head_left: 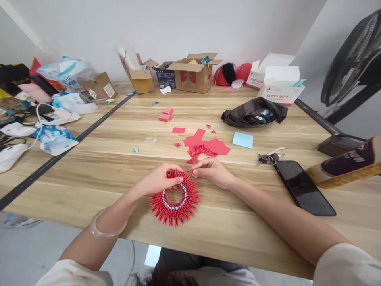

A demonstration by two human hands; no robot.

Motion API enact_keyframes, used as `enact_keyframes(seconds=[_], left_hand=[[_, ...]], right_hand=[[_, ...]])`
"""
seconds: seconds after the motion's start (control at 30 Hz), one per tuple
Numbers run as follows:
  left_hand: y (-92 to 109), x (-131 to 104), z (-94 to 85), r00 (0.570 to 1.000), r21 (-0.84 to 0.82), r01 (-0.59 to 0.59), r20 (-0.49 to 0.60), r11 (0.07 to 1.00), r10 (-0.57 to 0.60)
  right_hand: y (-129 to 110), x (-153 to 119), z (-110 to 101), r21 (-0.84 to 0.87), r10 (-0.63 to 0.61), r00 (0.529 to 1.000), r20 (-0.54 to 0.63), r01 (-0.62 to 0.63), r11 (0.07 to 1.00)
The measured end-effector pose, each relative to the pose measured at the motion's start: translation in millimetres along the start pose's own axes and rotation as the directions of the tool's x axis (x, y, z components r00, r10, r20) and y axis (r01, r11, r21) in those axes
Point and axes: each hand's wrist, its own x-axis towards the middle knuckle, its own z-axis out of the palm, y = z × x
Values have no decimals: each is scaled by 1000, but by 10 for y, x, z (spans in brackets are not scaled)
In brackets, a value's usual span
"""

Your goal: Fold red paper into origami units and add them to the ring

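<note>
A round ring of folded red paper pieces [189, 205], with a light blue band around its open centre, lies near the table's front edge. My left hand [163, 178] grips its upper left part, thumb on top and fingers over the far rim. Just right of the ring's top, my right hand [212, 172] pinches a small red folded piece [191, 171] between thumb and fingers. Beyond my hands lies a heap of red paper sheets and folded pieces [205, 146], with a few small triangles around it.
Blue sticky notes [242, 140], a black plastic bag [254, 113], keys [269, 157] and a phone [303, 186] lie to the right. Cardboard boxes [193, 75] stand at the back. Bags and cables crowd the left; a fan [351, 59] stands at the right.
</note>
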Motion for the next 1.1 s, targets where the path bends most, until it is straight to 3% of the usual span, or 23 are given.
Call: enact_keyframes(seconds=[0.77, 1.1], left_hand=[[-16, -53, 10, 1000, -32, -14, -20, 999, 14], [-15, -55, 10, 1000, 49, 11, -24, 999, -10]], right_hand=[[-44, 5, 111, -75, 16, 1000, -18, -17, 997], [-70, 4, 142, -94, 27, 999, -47, -31, 995]])
